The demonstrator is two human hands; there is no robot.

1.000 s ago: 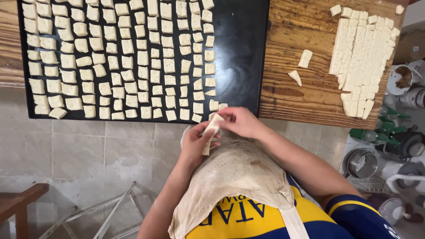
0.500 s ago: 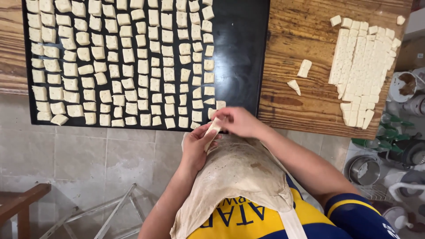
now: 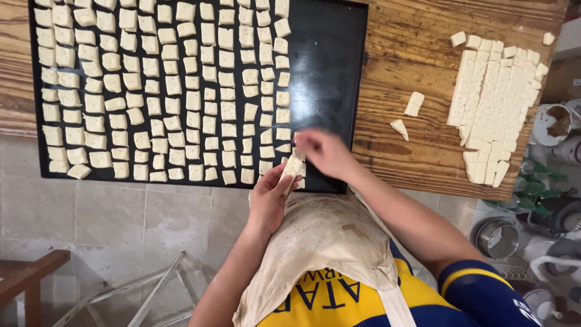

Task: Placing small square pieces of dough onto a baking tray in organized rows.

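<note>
My left hand point(image 3: 270, 200) holds a small stack of pale dough pieces point(image 3: 292, 169) at the near edge of a black baking tray point(image 3: 327, 66). My right hand point(image 3: 324, 152) is just above it, fingertips pinching at the top of that stack beside the last column of pieces. The tray carries several rows of small dough squares point(image 3: 169, 91), and its right strip is bare. A scored sheet of cut dough point(image 3: 493, 103) lies on the wooden table point(image 3: 405, 54) to the right, with two loose dough pieces point(image 3: 413, 104) between it and the tray.
A stained cloth apron point(image 3: 321, 242) covers my front. Metal pots and containers point(image 3: 544, 200) crowd the floor at the right. A tiled floor point(image 3: 109, 224), a metal frame point(image 3: 145, 290) and a wooden stool corner point(image 3: 24, 281) sit lower left.
Both hands have risen from my waist to the tray's near edge, and the right hand now reaches over the tray's lower right corner.
</note>
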